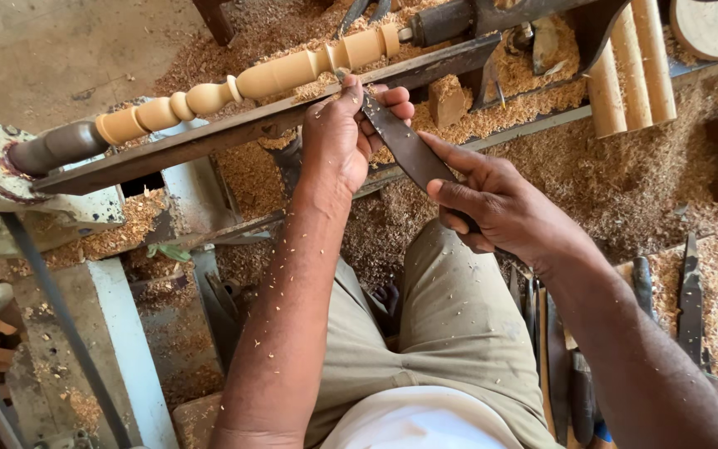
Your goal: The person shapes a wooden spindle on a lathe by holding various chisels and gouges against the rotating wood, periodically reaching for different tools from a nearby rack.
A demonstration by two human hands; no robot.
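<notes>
I see the spindle (243, 83) on the lathe already shaped into beads and curves. My left hand (344, 137) and right hand (500, 208) both grip the chisel (405, 145), tip at a groove; finishing cuts seem left.

Two hands are in view — the left hand (338, 137) and the right hand (496, 204) — and between them one dark flat chisel (405, 150). One pale turned spindle (251, 79) is mounted on the one lathe (10, 179), with three plain round wooden rods (629, 71) lying together at upper right. At the right edge lie at least four more long hand tools (690, 299) — the exact count cannot be told.
</notes>
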